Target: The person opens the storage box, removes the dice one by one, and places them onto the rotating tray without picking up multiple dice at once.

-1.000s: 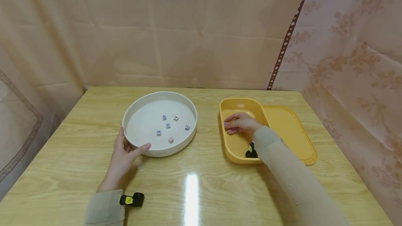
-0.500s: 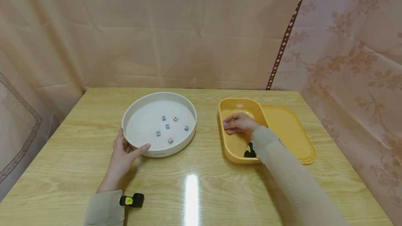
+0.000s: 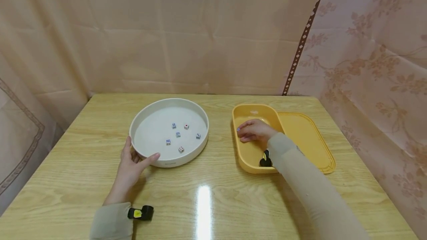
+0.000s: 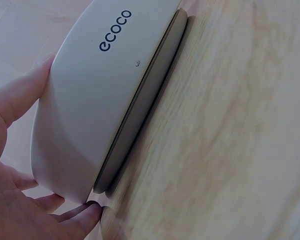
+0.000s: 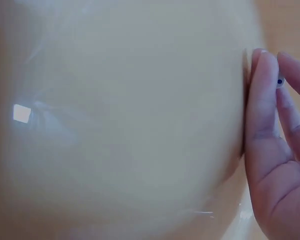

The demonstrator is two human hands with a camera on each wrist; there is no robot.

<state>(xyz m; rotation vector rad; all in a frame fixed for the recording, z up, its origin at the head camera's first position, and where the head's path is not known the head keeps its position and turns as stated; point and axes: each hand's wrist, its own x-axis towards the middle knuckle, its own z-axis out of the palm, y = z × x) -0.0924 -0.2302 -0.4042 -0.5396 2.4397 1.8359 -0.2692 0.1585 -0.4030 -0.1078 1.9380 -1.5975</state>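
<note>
A round white tray (image 3: 146,111) stands on the left in the head view, with several small dice (image 3: 178,135) on its floor, some with blue pips and some with red. My left hand (image 3: 130,164) holds its near left side, the thumb against the outer wall and the fingers round the side. The lettered wall (image 4: 85,115) fills much of the left wrist view. My right hand (image 3: 255,132) is inside the yellow box (image 3: 247,160) by its left wall. Between thumb and fingertips it pinches one die (image 5: 280,81), mostly covered by the fingers.
A flat yellow lid (image 3: 308,140) lies on the wooden table (image 3: 166,199) to the right of the box. Black camera straps sit on both wrists. Curtains (image 3: 186,40) hang along the table's far edge and right side.
The right hand stays at the box's left wall, and the pinched die has turned and shows less between the fingers. The left hand and the dice in the tray have not moved.
</note>
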